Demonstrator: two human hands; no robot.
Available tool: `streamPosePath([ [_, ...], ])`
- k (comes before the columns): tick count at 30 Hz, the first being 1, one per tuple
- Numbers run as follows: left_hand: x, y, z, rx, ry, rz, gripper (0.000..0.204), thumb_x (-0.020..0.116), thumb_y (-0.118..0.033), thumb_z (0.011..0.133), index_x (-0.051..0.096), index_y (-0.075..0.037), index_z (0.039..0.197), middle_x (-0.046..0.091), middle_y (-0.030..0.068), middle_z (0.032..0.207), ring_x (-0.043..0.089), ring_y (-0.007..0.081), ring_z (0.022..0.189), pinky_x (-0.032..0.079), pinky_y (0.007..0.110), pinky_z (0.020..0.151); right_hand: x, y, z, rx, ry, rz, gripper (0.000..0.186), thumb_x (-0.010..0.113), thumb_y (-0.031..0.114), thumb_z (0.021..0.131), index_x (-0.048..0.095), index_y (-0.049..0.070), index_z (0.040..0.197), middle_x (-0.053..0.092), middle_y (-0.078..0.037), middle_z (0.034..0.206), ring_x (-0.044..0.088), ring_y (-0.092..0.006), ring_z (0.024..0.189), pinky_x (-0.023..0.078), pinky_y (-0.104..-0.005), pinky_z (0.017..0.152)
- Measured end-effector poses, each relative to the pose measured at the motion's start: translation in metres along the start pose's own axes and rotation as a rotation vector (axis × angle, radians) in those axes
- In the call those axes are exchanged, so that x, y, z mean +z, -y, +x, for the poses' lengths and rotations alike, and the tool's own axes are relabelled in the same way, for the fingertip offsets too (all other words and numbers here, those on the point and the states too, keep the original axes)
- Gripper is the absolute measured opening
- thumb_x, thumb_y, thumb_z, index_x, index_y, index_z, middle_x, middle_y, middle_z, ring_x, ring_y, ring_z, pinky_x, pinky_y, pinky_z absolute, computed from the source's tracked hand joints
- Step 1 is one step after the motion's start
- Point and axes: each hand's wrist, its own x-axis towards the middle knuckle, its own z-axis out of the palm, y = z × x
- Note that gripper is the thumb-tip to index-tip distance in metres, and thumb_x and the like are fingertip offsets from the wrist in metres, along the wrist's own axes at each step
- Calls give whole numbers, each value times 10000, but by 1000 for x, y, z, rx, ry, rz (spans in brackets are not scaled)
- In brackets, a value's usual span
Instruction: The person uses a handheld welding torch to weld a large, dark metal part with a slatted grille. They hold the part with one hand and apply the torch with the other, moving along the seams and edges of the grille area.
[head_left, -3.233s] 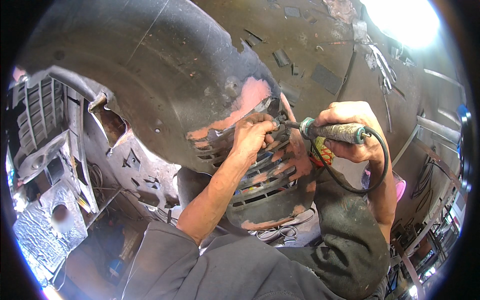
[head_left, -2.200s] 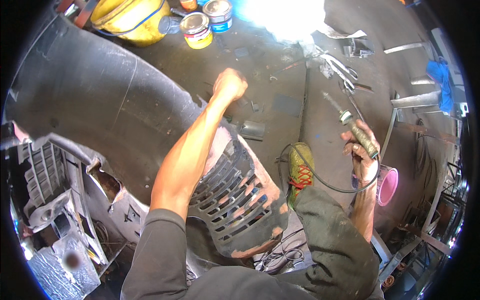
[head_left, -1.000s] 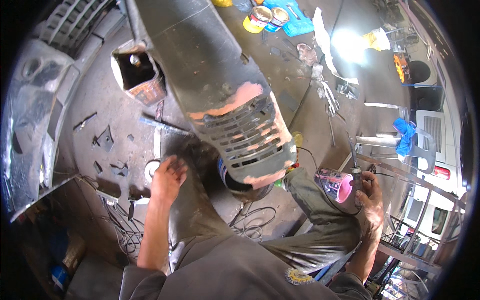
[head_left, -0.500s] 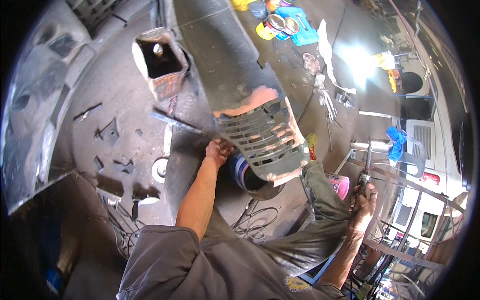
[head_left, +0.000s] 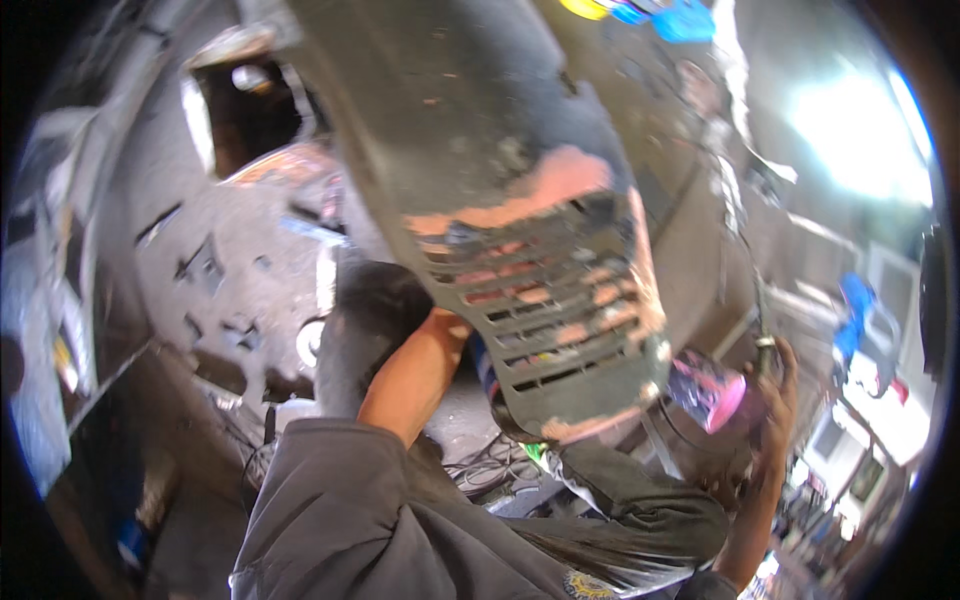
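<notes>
A long dark vehicle panel, apparently a bumper [head_left: 460, 110], slants across the middle. Its slotted grille end [head_left: 560, 310] is nearest me and carries salmon-coloured filler patches. My left forearm reaches under the panel's left edge, where my left hand [head_left: 455, 322] is almost wholly covered, so its fingers do not show. Off to the right of the panel, my right hand [head_left: 775, 400] is wrapped round the dark handle of a slim tool [head_left: 765, 352] with a thin shaft pointing away from me. Blur hides the tool's exact kind. Close to that hand is a pink can [head_left: 708, 390].
A cut-open square metal can [head_left: 285, 160] stands at the far left. Broken dark pieces [head_left: 205, 265] lie on the floor, and cables [head_left: 490, 465] coil below the panel. Partly hidden under the grille is a blue container [head_left: 484, 365]. A bright light [head_left: 860, 130] glares at the far right.
The view has shifted and the panel appears larger and nearer. My left hand has gone from plain sight to beneath the panel's edge. My right hand still grips the slim tool.
</notes>
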Motion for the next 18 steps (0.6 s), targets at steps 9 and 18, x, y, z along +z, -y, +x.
streamPosePath([
  [9,14,-29,-30,607,-63,1054,233,550,-229,918,648,-53,1033,703,153,961,698,334,815,552,418,606,-35,-79,83,-71,140,370,567,719,313,870,503,97,1347,609,-108,1090,555,-103,707,462,-215,571],
  [18,85,-62,20,1012,130,1654,228,560,-228,905,651,-49,1013,704,161,944,697,341,805,553,424,609,-46,-75,44,-293,120,342,526,538,61,815,551,67,1342,675,-113,882,621,-164,737,514,-283,701],
])
